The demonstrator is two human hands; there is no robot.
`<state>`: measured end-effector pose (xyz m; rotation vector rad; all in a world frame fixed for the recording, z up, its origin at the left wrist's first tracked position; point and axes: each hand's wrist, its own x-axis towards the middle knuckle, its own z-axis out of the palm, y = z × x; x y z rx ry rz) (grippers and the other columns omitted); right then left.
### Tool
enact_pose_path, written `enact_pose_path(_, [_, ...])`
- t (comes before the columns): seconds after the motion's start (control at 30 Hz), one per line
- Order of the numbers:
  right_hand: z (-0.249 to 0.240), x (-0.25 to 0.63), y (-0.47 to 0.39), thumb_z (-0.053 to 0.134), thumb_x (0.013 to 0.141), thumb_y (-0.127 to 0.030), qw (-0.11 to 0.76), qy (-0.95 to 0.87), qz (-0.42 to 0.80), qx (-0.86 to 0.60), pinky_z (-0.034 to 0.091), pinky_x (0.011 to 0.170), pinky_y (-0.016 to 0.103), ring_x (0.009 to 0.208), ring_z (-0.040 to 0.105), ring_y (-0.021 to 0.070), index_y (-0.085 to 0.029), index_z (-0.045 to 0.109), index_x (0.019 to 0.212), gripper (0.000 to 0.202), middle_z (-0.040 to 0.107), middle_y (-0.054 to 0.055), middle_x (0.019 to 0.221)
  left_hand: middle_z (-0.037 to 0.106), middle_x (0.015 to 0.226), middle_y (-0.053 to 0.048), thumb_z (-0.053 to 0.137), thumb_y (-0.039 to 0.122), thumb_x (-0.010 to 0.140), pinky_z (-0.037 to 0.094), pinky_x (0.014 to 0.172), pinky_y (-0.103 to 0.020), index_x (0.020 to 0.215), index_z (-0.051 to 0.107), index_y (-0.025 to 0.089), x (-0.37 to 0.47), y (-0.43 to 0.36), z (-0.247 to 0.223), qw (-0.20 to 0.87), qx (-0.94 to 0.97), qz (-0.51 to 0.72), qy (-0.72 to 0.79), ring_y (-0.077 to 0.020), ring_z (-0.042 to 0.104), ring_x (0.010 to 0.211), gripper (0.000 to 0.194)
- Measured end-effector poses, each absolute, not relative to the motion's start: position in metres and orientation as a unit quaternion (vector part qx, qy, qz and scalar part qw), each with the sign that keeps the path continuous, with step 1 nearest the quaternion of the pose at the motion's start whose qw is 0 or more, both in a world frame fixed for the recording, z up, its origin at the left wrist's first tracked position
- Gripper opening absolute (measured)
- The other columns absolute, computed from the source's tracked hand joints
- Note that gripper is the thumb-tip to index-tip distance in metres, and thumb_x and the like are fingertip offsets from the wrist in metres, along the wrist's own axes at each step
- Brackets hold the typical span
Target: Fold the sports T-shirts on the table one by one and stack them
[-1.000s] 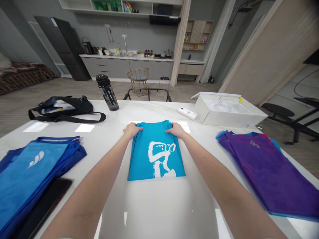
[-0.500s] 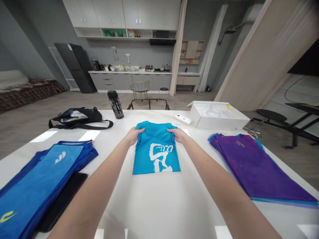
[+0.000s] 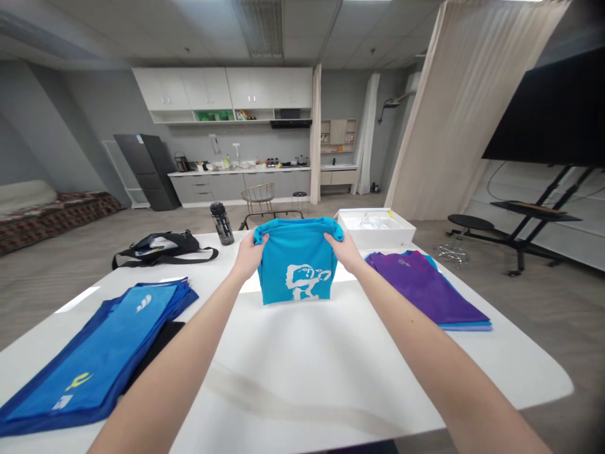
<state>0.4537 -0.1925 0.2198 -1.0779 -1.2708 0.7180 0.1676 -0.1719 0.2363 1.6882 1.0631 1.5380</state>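
White cabinets [image 3: 208, 88] on gray wall [image 3: 104, 104]

Free tabletop [image 3: 293, 366] before turquoise shirt [image 3: 299, 255]

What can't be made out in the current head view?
Head view: most fingers of the left hand and right hand, behind the bright-blue cloth shirt.
Head view: flat black object, partly covered by folded blue cloth garments and left forearm.
Head view: contents of the white cardboard box, too small.

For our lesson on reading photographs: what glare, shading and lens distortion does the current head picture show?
Head view: bright glare marks parts of the white table; head view: soft shading lies below the held blue shirt; head view: the refrigerator leans, likely wide-angle distortion.
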Motion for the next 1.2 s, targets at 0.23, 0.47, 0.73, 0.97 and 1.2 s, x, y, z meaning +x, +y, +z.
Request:
enact_pose_path(0.23, [0.273, 0.527, -0.276, 0.081, 0.074, -0.056, 0.628, -0.557, 0.299, -0.455, 0.054, 0.100, 0.044, 0.114, 0.066, 0.0313, -0.022, 0.073, 0.110, 0.050, 0.076, 0.005, 0.115, 0.073, 0.106, -0.004, 0.067, 0.041, 0.089, 0.053, 0.091, -0.035, 0.109, 0.068, 0.021, 0.227, -0.232, 0.279, 0.351, 0.665, 0.568, 0.335, -0.0248, 0.066, 0.103, 0.028])
enact_pose_path(0.47, [0.309, 0.630, -0.368, 0.086, 0.071, -0.053, 0.620, -0.536, 0.272, -0.505, 0.056, 0.098, 0.046, 0.115, 0.067, 0.0323, -0.022, 0.074, 0.110, 0.051, 0.076, 0.007, 0.114, 0.072, 0.109, -0.004, 0.071, 0.051, 0.087, 0.054, 0.093, -0.036, 0.111, 0.066, 0.022, 0.323, -0.280, 0.285, 0.453, 0.671, 0.534, 0.241, -0.0258, 0.065, 0.106, 0.038])
enact_pose_path(0.73, [0.286, 0.740, -0.389, 0.087, 0.072, -0.045, 0.587, -0.476, 0.290, -0.588, 0.059, 0.094, 0.049, 0.106, 0.071, 0.0325, -0.022, 0.075, 0.106, 0.042, 0.077, 0.009, 0.110, 0.072, 0.121, -0.005, 0.072, 0.050, 0.087, 0.053, 0.102, -0.041, 0.117, 0.066, 0.024, 0.451, -0.294, 0.234, 0.601, 0.602, 0.478, 0.219, -0.0296, 0.064, 0.119, 0.040])
enact_pose_path(0.97, [0.225, 0.834, -0.313, 0.086, 0.073, -0.037, 0.526, -0.419, 0.364, -0.644, 0.061, 0.090, 0.050, 0.100, 0.073, 0.0310, -0.023, 0.076, 0.106, 0.038, 0.077, 0.009, 0.110, 0.071, 0.125, -0.007, 0.070, 0.047, 0.088, 0.054, 0.103, -0.044, 0.116, 0.066, 0.025, 0.546, -0.233, 0.162, 0.674, 0.519, 0.446, 0.278, -0.0276, 0.065, 0.119, 0.035])
enact_pose_path(1.2, [0.173, 0.892, -0.214, 0.087, 0.070, -0.031, 0.464, -0.411, 0.374, -0.690, 0.060, 0.089, 0.051, 0.087, 0.074, 0.0281, -0.019, 0.077, 0.099, 0.033, 0.079, 0.009, 0.097, 0.073, 0.121, -0.006, 0.063, 0.038, 0.091, 0.056, 0.095, -0.040, 0.116, 0.063, 0.024, 0.611, -0.147, 0.100, 0.681, 0.476, 0.431, 0.351, -0.0230, 0.068, 0.111, 0.029])
